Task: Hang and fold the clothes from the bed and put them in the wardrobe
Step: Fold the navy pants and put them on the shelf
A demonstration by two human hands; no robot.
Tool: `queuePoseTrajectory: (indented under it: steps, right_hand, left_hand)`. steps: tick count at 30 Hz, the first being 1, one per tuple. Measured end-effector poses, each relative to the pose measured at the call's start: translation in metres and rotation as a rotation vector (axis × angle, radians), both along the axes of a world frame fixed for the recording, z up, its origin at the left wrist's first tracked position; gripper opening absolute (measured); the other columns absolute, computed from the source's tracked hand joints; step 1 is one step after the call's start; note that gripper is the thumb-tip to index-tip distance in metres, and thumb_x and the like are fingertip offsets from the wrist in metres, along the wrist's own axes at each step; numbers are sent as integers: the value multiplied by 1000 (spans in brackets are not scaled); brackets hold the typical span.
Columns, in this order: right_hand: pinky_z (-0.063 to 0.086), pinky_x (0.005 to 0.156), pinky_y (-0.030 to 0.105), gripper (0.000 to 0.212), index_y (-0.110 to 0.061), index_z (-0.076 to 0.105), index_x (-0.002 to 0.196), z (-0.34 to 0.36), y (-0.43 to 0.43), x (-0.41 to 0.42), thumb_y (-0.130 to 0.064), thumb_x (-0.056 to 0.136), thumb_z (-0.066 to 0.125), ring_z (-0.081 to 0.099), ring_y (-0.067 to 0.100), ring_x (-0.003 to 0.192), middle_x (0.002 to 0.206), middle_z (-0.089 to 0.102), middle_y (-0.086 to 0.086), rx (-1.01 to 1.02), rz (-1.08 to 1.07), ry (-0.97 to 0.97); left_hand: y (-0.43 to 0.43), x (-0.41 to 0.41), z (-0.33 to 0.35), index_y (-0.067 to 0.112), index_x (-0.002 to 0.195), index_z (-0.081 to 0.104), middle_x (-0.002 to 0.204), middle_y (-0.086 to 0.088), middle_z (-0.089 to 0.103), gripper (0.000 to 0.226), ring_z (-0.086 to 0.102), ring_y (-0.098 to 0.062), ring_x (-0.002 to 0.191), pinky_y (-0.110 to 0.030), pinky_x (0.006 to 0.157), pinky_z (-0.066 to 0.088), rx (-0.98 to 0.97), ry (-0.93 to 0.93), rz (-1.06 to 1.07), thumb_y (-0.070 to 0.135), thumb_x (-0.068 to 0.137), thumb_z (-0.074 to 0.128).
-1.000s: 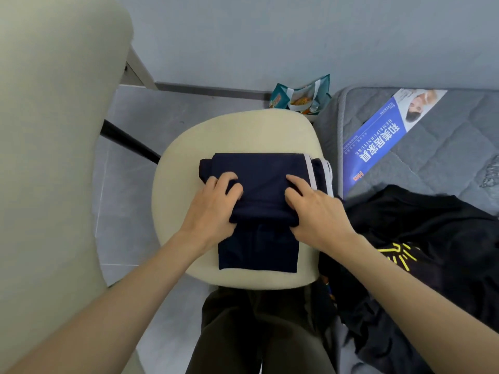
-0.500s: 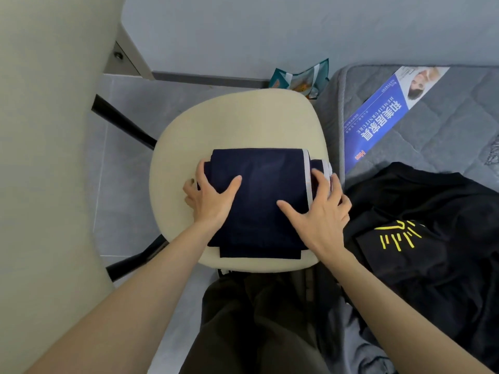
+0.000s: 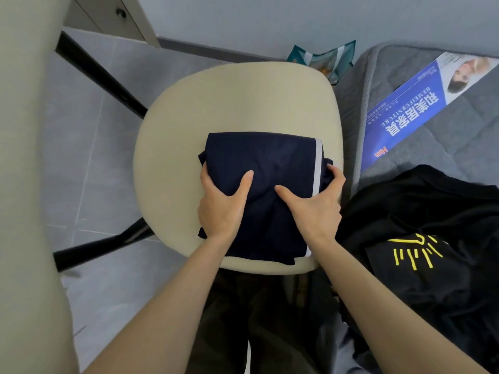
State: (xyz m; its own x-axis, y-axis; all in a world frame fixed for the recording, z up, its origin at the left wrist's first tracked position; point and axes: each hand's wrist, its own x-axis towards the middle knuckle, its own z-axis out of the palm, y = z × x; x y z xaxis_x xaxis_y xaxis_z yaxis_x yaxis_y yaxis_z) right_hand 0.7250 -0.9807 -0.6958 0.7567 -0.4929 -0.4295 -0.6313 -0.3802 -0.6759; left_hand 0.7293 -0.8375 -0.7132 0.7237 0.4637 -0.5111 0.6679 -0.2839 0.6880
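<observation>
A folded navy garment (image 3: 259,157) with a white side stripe lies on the cream chair seat (image 3: 229,98). My left hand (image 3: 222,206) grips its left edge, thumb on top and fingers tucked under the fold. My right hand (image 3: 316,209) grips the right edge by the stripe, thumb on top and fingers curled round the side. A black T-shirt with a yellow print (image 3: 421,238) lies crumpled on the grey mattress (image 3: 459,136) to the right.
A cream panel (image 3: 24,184) fills the left edge. Black chair legs (image 3: 102,76) cross the grey tiled floor. A blue leaflet (image 3: 421,103) lies on the mattress, and a teal snack bag (image 3: 324,58) sits by the wall behind the chair.
The lower flap has been folded up, making the navy garment a compact square. Both hands moved from pressing on top to gripping its left and right edges.
</observation>
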Motion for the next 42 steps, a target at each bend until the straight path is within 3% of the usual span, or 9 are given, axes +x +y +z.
queuePoseTrajectory:
  steps: [3,6,10,14,19,25,32,38,42]
  right_hand:
    - [34,67,12,87,-43,28,125,4,-6,2,-41,59,86,48,-18,86,105,40,-36,150,50,4]
    - [38,72,12,85,-42,29,121,15,-15,1,-33,60,88,49,-9,98,115,40,-29,314,78,10]
    - [44,76,14,86,-46,30,118,46,-20,-15,-34,58,90,54,-4,104,120,45,-24,388,98,-58]
    - [49,81,19,88,-44,30,123,86,-22,-38,-34,59,90,56,-2,106,125,48,-17,406,82,-126]
    - [45,82,16,87,-42,31,124,131,-20,-89,-34,60,90,54,-3,110,127,48,-16,369,45,-236]
    - [43,89,19,86,-45,33,124,179,-3,-183,-45,57,87,52,-13,105,122,46,-29,297,15,-326]
    - [40,83,15,82,-54,31,119,226,24,-287,-50,58,85,49,-22,97,113,44,-39,279,15,-298]
    - [41,85,13,80,-47,30,122,257,45,-344,-40,65,86,50,-15,107,119,43,-33,323,88,-294]
    - [44,97,28,80,-45,30,124,263,62,-375,-39,66,86,51,2,115,126,45,-19,342,172,-287]
  left_hand:
    - [1,-3,4,39,143,22,135,17,49,87,53,-15,118,-28,90,41,-87,20,50,65,73,65]
    - [3,-11,17,35,143,26,136,17,48,86,52,-13,120,-33,99,44,-161,-4,81,62,73,68]
    - [8,-24,50,37,140,31,128,22,52,85,54,-6,113,-33,100,45,-200,-85,98,64,70,69]
    - [7,-41,90,40,139,32,126,26,53,84,54,-2,111,-31,99,45,-226,-150,72,66,68,68]
    - [11,-81,136,38,140,31,130,23,51,86,53,-3,114,-33,101,45,-278,-239,-9,69,68,67]
    - [31,-164,178,33,142,30,134,19,49,78,52,-5,119,-34,104,44,-375,-300,-120,58,77,67]
    - [62,-265,225,33,137,38,126,24,53,62,53,4,113,-27,99,44,-409,-322,-137,44,84,67]
    - [86,-336,257,40,129,41,118,32,55,57,56,10,105,-25,94,46,-389,-306,-87,49,79,68]
    - [103,-381,262,32,137,37,126,20,56,74,57,-3,112,-31,97,47,-339,-320,6,56,74,67]
